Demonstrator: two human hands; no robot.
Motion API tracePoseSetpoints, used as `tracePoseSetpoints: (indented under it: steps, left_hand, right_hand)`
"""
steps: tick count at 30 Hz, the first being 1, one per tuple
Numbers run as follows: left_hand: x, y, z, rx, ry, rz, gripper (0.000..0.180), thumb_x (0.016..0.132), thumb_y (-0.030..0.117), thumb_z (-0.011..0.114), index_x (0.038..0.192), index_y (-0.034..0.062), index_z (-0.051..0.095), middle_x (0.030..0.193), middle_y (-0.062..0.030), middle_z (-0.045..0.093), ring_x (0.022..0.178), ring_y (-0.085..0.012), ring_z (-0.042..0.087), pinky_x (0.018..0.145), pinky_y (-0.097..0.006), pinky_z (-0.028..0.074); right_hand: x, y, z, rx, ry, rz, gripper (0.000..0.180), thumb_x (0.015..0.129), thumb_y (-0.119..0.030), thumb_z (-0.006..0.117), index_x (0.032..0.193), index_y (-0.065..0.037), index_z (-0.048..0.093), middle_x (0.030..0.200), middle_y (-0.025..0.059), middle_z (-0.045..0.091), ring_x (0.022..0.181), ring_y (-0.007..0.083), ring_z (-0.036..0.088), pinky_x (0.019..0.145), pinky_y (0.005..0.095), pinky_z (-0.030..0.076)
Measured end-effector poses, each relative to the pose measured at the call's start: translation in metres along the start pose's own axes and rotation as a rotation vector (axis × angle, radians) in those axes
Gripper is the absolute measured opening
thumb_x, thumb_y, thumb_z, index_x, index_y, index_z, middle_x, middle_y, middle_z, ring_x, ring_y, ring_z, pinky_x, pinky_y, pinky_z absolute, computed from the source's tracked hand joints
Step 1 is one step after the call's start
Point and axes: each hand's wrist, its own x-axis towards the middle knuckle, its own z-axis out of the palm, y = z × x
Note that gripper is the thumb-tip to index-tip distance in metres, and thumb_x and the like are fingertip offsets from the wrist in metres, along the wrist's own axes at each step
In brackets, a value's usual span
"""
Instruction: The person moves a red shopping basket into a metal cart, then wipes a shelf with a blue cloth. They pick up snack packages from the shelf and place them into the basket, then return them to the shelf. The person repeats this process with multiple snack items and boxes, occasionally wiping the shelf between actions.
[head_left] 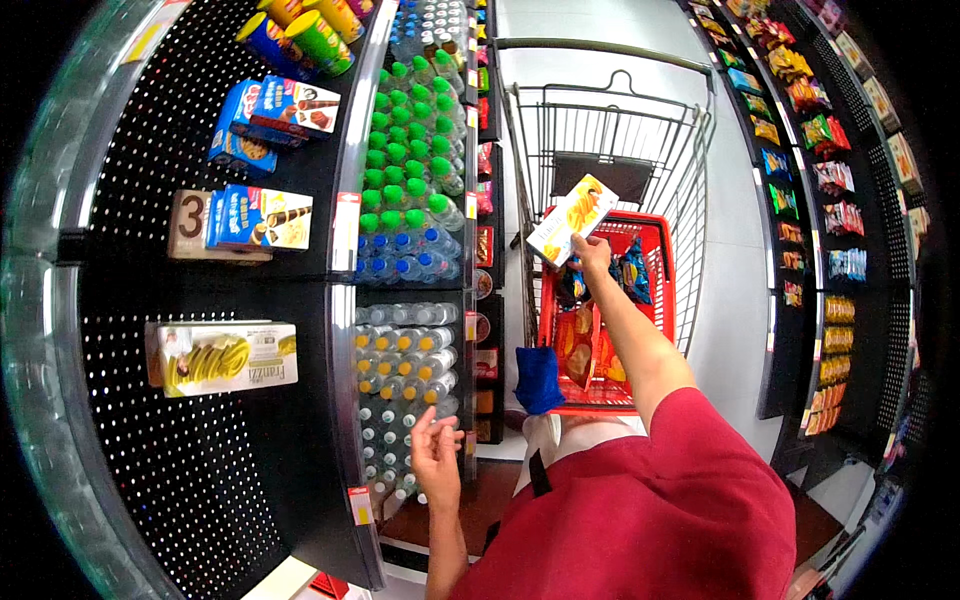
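The right hand (pixel 592 252) grasps 1 white-and-yellow box (pixel 574 218) by its near corner, thumb on top. The box is tilted above the red basket (pixel 669 262), which sits in the wire cart (pixel 630 176). Below the right hand, the basket holds dark blue bags (pixel 636 272) and, nearer the body, orange bags (pixel 575 345). A blue cloth (pixel 539 380) hangs at the basket's corner, between the 2 hands.

The left hand (pixel 436 468) is released, fingers loosely bent, just beside the bottles (pixel 405 360); whether it touches 1, I cannot tell. Left of and beyond that hand, a shelf carries a pale box (pixel 228 357) and blue boxes (pixel 262 217).
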Motion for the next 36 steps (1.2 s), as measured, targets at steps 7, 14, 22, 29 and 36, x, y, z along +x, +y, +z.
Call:
tracePoseSetpoints:
  steps: [7,14,22,29,36]
  left_hand:
    - [0.039,0.035,-0.063,0.008,0.326,0.175,0.046,0.103,0.011,0.059,0.146,0.0040,0.046,0.122,-0.0113,0.065,0.090,-0.0132,0.064,0.074,-0.026,0.051]
    - [0.122,0.069,-0.135,0.092,0.756,0.418,0.066,0.093,0.015,0.075,0.147,-0.0016,0.041,0.141,-0.0194,0.051,0.110,-0.0218,0.061,0.088,-0.035,0.056]
    - [0.171,0.058,-0.175,-0.008,0.739,0.311,0.051,0.090,0.024,0.080,0.121,-0.0084,0.054,0.114,-0.0169,0.069,0.101,-0.0199,0.068,0.089,-0.033,0.056]
    - [0.164,0.055,-0.172,-0.124,0.628,0.279,0.049,0.091,0.028,0.079,0.122,-0.0033,0.058,0.109,-0.0116,0.071,0.091,-0.0148,0.068,0.070,-0.028,0.054]
    - [0.159,0.036,-0.187,-0.208,0.499,0.314,0.039,0.092,0.022,0.078,0.121,0.0031,0.059,0.111,-0.0064,0.068,0.094,-0.0124,0.063,0.077,-0.026,0.051]
  right_hand:
    - [-0.006,-0.002,-0.022,0.318,-0.357,-0.002,0.050,0.096,-0.021,0.070,0.135,0.003,0.052,0.113,0.0155,0.067,0.085,0.0237,0.067,0.064,0.0389,0.062]
    - [-0.034,0.017,-0.076,0.303,-0.543,-0.082,0.032,0.096,-0.011,0.064,0.126,0.000,0.057,0.091,0.0027,0.064,0.073,0.0111,0.060,0.059,0.0310,0.057]
    - [-0.183,0.003,-0.105,0.019,-0.594,-0.172,0.024,0.100,-0.023,0.063,0.116,-0.005,0.065,0.096,0.0019,0.068,0.081,0.0094,0.062,0.063,0.0268,0.057]
    - [-0.239,0.025,-0.084,-0.008,-0.771,-0.432,0.024,0.101,-0.024,0.063,0.114,-0.004,0.066,0.101,0.0049,0.071,0.090,0.0152,0.067,0.071,0.0313,0.058]
    - [-0.326,-0.020,-0.027,-0.064,-0.959,-0.270,0.022,0.103,-0.021,0.060,0.116,-0.004,0.065,0.102,0.0083,0.071,0.087,0.0157,0.068,0.070,0.0307,0.057]
